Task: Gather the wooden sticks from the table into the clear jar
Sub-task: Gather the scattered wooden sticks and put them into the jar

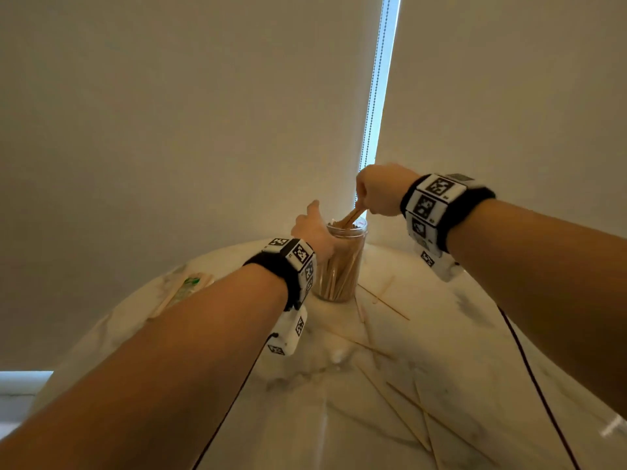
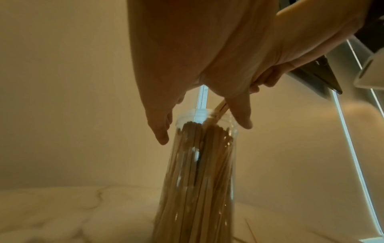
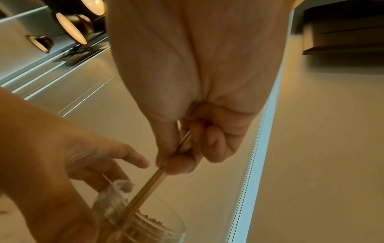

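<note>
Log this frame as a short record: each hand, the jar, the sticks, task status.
left hand: steadies the jar near its rim, fingers around its side
right hand: pinches a few sticks, lower ends in the jar mouth
jar: clear, upright on the table, packed with sticks
loose sticks: several lie scattered on the table
status: unfinished
</note>
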### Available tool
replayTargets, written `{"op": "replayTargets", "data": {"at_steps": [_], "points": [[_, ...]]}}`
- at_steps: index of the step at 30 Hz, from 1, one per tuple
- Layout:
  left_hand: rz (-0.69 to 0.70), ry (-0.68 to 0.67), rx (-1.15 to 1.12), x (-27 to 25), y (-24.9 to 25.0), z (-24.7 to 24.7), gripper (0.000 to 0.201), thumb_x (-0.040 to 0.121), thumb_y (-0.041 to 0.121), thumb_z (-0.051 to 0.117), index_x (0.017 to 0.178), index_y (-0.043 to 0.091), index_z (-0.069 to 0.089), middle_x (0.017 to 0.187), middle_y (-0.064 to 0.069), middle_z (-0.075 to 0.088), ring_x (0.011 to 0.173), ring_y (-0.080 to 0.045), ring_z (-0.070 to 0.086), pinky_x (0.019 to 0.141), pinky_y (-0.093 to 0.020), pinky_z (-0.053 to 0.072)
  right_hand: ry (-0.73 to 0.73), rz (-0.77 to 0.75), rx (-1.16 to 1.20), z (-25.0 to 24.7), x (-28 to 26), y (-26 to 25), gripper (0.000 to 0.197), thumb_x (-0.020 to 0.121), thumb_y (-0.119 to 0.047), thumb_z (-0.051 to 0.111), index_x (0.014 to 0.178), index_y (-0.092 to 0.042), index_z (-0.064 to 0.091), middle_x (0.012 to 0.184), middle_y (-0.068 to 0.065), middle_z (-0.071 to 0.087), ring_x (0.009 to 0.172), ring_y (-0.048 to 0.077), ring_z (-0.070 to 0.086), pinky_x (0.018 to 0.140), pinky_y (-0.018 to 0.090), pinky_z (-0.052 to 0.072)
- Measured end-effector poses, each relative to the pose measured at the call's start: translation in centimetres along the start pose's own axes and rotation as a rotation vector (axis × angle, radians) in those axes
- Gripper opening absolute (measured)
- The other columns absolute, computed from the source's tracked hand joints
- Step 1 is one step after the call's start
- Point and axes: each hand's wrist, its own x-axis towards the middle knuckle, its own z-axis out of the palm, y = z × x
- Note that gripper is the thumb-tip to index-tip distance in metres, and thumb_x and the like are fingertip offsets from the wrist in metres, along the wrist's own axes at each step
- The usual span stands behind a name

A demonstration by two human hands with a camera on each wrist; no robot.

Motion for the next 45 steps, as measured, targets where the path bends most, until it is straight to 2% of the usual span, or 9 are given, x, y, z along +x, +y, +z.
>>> {"op": "replayTargets", "data": {"at_steps": [5,13,17,20,25,30,34,39,45], "points": [[0.009,-0.062,-0.025,2.0,-1.0,1.5,0.118,0.075,0.043,0.083,0.158,0.015,0.005,0.148,-0.011,0.046,0.131,-0.029,0.049,0.1,-0.037,0.044,-0.169,-0.102,-0.115,2.4,2.8,-2.1,0.027,0.099,-0.026,0.056,0.114,-0.008,0.071,0.113,0.005,0.071,0.106,0.023,0.065,0.093,0.032,0.053],[0.025,0.012,0.048,2.6,-2.0,2.4,0.104,0.079,0.039,0.081,0.155,0.019,0.013,0.139,-0.012,0.05,0.119,-0.03,0.057,0.094,-0.04,0.052,-0.089,0.005,0.008,4.7,4.9,-2.3,0.024,0.094,-0.02,0.061,0.113,-0.007,0.067,0.11,0.01,0.07,0.093,0.024,0.064,0.084,0.035,0.055],[0.01,-0.005,0.034,2.9,-2.2,2.7,0.108,0.078,0.037,0.081,0.156,0.023,0.009,0.141,-0.012,0.047,0.121,-0.032,0.055,0.097,-0.046,0.051,-0.213,0.057,0.215,5.8,5.2,-2.2,0.028,0.088,-0.017,0.061,0.114,-0.011,0.072,0.109,0.01,0.071,0.083,0.021,0.06,0.08,0.035,0.056],[0.003,0.007,0.015,3.2,-2.5,2.9,0.11,0.073,0.04,0.083,0.155,0.026,0.01,0.138,-0.011,0.05,0.119,-0.031,0.057,0.096,-0.048,0.052,-0.144,0.116,0.413,5.4,5.3,-1.9,0.021,0.089,-0.013,0.065,0.109,-0.008,0.072,0.098,0.007,0.07,0.074,0.014,0.063,0.064,0.023,0.051],[0.0,0.001,0.015,3.4,-2.6,3.1,0.112,0.07,0.043,0.084,0.154,0.026,0.012,0.136,-0.011,0.049,0.119,-0.034,0.056,0.096,-0.05,0.052,-0.105,0.099,0.341,5.6,4.9,-2.0,0.013,0.091,-0.018,0.068,0.102,-0.016,0.075,0.102,0.0,0.068,0.088,0.015,0.06,0.071,0.024,0.044],[0.034,0.026,-0.007,3.4,-3.1,3.3,0.116,0.068,0.055,0.082,0.154,0.023,0.012,0.136,-0.013,0.05,0.12,-0.033,0.056,0.098,-0.049,0.05,-0.172,0.152,0.67,4.6,5.5,-0.9,0.011,0.085,-0.006,0.074,0.095,-0.011,0.076,0.098,0.006,0.075,0.09,0.018,0.071,0.08,0.027,0.058],[0.023,0.014,-0.005,3.6,-3.0,3.3,0.114,0.071,0.048,0.083,0.155,0.026,0.009,0.14,-0.011,0.048,0.122,-0.033,0.056,0.097,-0.049,0.051,-0.033,0.159,0.464,5.9,5.1,-1.7,0.01,0.086,-0.024,0.076,0.094,-0.019,0.079,0.097,-0.002,0.074,0.091,0.013,0.068,0.071,0.023,0.053],[0.029,0.013,-0.032,3.5,-3.3,3.3,0.108,0.072,0.044,0.083,0.154,0.028,0.013,0.14,-0.009,0.047,0.123,-0.032,0.053,0.101,-0.048,0.049,-0.231,0.114,0.323,5.3,4.8,-2.2,0.033,0.097,-0.034,0.058,0.114,-0.01,0.072,0.116,0.008,0.069,0.111,0.023,0.063,0.099,0.035,0.049],[0.007,-0.015,-0.117,3.8,-3.4,2.8,0.113,0.068,0.037,0.088,0.153,0.029,0.014,0.138,-0.008,0.051,0.123,-0.029,0.056,0.1,-0.043,0.051,-0.203,0.064,0.311,5.7,4.9,-2.1,0.024,0.094,-0.022,0.061,0.115,-0.019,0.073,0.117,0.001,0.064,0.103,0.018,0.057,0.086,0.029,0.046]]}}
